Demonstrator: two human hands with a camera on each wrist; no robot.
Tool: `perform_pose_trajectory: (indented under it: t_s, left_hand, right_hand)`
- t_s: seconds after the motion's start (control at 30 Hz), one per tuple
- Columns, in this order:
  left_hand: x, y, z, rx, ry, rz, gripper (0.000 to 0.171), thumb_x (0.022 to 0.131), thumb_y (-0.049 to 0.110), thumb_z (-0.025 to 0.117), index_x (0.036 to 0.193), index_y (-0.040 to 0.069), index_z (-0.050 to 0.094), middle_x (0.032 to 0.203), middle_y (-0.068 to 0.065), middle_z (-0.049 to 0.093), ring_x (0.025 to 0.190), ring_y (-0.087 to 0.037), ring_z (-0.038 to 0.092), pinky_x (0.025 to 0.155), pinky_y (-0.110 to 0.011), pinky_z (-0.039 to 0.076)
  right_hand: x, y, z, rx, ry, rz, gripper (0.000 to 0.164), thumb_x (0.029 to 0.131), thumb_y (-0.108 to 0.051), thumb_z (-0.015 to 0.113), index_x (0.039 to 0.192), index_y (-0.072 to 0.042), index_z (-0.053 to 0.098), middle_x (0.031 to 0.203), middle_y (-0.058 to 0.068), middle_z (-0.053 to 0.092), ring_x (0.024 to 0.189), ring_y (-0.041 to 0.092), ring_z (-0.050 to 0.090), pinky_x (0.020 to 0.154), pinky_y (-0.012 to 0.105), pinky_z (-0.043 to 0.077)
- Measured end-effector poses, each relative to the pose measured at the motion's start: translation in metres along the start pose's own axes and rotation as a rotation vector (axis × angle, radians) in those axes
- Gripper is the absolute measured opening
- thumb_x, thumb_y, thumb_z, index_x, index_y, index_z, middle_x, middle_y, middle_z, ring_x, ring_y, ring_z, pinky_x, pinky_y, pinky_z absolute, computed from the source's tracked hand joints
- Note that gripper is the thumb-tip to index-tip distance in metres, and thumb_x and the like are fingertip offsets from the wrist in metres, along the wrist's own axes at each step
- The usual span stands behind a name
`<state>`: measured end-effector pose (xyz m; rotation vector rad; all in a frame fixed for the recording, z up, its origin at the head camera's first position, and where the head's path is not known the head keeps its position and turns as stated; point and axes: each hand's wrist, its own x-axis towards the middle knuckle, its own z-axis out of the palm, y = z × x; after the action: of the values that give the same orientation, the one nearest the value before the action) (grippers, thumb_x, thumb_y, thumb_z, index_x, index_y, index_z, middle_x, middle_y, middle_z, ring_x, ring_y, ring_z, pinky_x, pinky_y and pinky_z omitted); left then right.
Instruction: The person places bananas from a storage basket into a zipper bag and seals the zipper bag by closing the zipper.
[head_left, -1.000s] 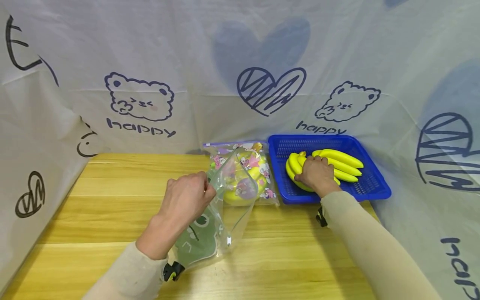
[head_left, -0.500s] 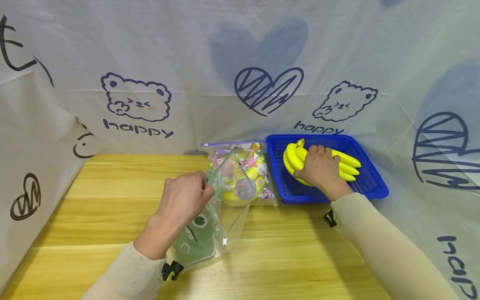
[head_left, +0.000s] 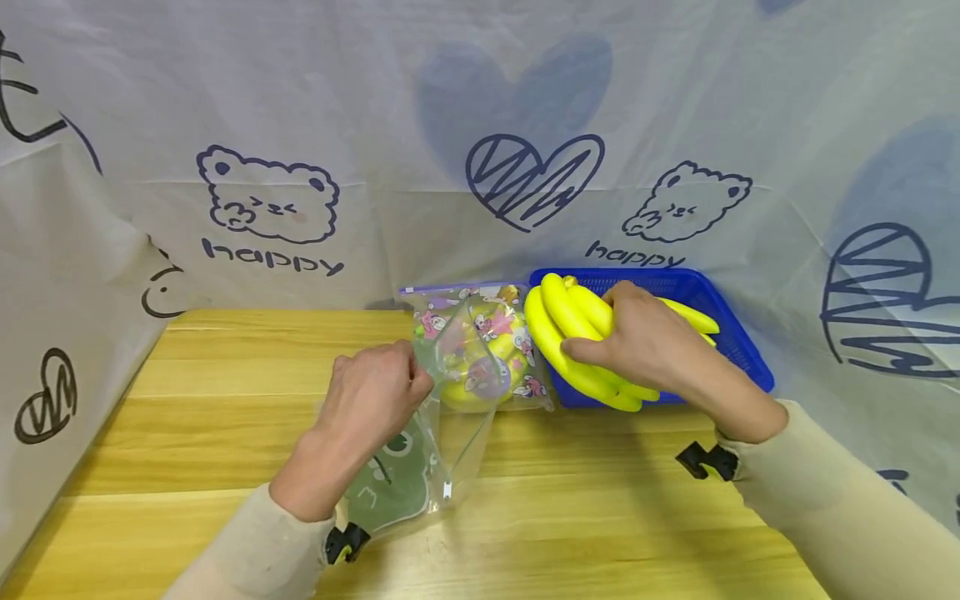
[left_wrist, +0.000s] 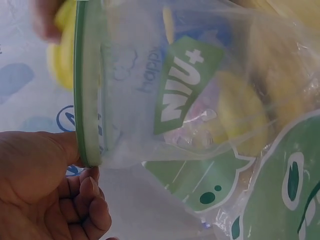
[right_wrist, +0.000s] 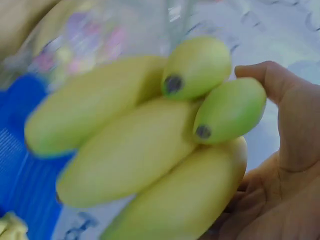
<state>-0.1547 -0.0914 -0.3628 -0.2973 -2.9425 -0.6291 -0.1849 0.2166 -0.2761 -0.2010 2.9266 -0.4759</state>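
Observation:
My left hand (head_left: 375,396) pinches the top edge of a clear zip bag (head_left: 390,492) with a green cartoon print. In the left wrist view the bag's green zip rim (left_wrist: 86,90) runs upright from between thumb and fingers, and the mouth stands apart. My right hand (head_left: 637,337) grips a bunch of yellow bananas (head_left: 558,325), raised over the left part of the blue basket (head_left: 753,367). The right wrist view shows the thumb on one side of the bunch (right_wrist: 135,150) and the fingers curled behind it. Some fingertips are hidden by the fruit.
Behind the green-print bag lies a second zip bag (head_left: 431,304) with pink cartoon prints and yellow fruit inside. More bananas (head_left: 693,315) lie in the basket. A white printed cloth (head_left: 420,225) hangs behind the wooden table (head_left: 247,350).
My right hand has lifted the banana bunch from the basket's bottom and brought it left and toward me. The left hand keeps its hold on the bag, nearly still.

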Motion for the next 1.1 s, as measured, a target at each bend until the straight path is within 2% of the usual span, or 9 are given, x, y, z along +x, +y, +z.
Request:
perform_pose_trajectory:
  t_s: [0.17,0.37,0.47,0.6,0.77,0.9,0.97,1.1]
  left_hand:
    - [-0.001,0.004,0.0,0.003,0.006,0.008,0.016,0.089,0.014,0.058,0.074,0.015,0.053,0.064,0.0,0.053,0.06,-0.02,0.051,0.066,-0.039,0.035]
    - [-0.003,0.007,-0.002,0.016,0.024,0.015,0.016,0.09,0.014,0.058,0.075,0.015,0.054,0.063,-0.001,0.052,0.059,-0.021,0.051,0.064,-0.04,0.036]
    - [-0.004,0.008,-0.001,0.018,0.041,0.028,0.017,0.09,0.012,0.058,0.074,0.014,0.053,0.063,-0.001,0.05,0.058,-0.021,0.05,0.062,-0.039,0.036]
    - [-0.006,0.011,0.0,0.012,0.05,0.038,0.019,0.09,0.011,0.057,0.073,0.014,0.051,0.063,-0.001,0.048,0.057,-0.021,0.048,0.061,-0.039,0.035]
    - [-0.008,0.015,0.003,0.002,0.044,0.066,0.017,0.091,0.012,0.056,0.074,0.014,0.051,0.065,-0.001,0.048,0.06,-0.023,0.048,0.061,-0.039,0.036]
    - [-0.009,0.016,0.003,-0.009,0.075,0.108,0.019,0.093,0.01,0.056,0.075,0.013,0.051,0.064,-0.001,0.046,0.059,-0.022,0.045,0.057,-0.038,0.037]
    - [-0.011,0.016,0.004,-0.015,0.093,0.14,0.02,0.094,0.009,0.057,0.076,0.012,0.05,0.065,-0.002,0.045,0.058,-0.022,0.043,0.055,-0.038,0.039]
    - [-0.017,0.019,0.002,-0.034,0.102,0.195,0.02,0.096,0.008,0.058,0.077,0.011,0.05,0.066,-0.001,0.044,0.058,-0.021,0.042,0.053,-0.035,0.039]
  right_hand:
    - [-0.027,-0.036,-0.011,0.085,-0.099,-0.093,0.072,0.086,-0.055,0.076,0.126,0.0,0.053,0.095,0.011,0.065,0.072,0.02,0.064,0.061,0.032,0.054]
    - [-0.038,-0.061,0.004,0.071,-0.195,-0.178,0.067,0.08,-0.056,0.079,0.123,-0.008,0.058,0.095,0.005,0.065,0.077,0.018,0.062,0.067,0.033,0.053]
    - [-0.035,-0.063,0.017,0.024,-0.246,-0.194,0.066,0.078,-0.057,0.078,0.121,-0.01,0.058,0.094,0.003,0.063,0.078,0.018,0.06,0.067,0.033,0.051]
    - [-0.027,-0.062,0.033,-0.041,-0.287,-0.229,0.059,0.076,-0.055,0.079,0.111,-0.011,0.059,0.089,0.003,0.06,0.075,0.019,0.057,0.063,0.033,0.046]
    - [-0.017,-0.069,0.048,-0.107,-0.28,-0.28,0.052,0.075,-0.052,0.081,0.1,-0.012,0.058,0.086,0.004,0.057,0.074,0.02,0.055,0.061,0.033,0.044]
    - [-0.008,-0.076,0.056,-0.148,-0.263,-0.307,0.051,0.076,-0.052,0.081,0.098,-0.012,0.058,0.085,0.004,0.058,0.074,0.021,0.055,0.06,0.033,0.043]
    - [-0.003,-0.078,0.059,-0.151,-0.275,-0.295,0.05,0.077,-0.054,0.08,0.097,-0.012,0.059,0.084,0.004,0.059,0.072,0.02,0.055,0.059,0.033,0.044]
    - [0.012,-0.078,0.065,-0.089,-0.289,-0.212,0.048,0.08,-0.058,0.075,0.089,-0.012,0.062,0.08,0.003,0.06,0.066,0.019,0.056,0.056,0.032,0.044]
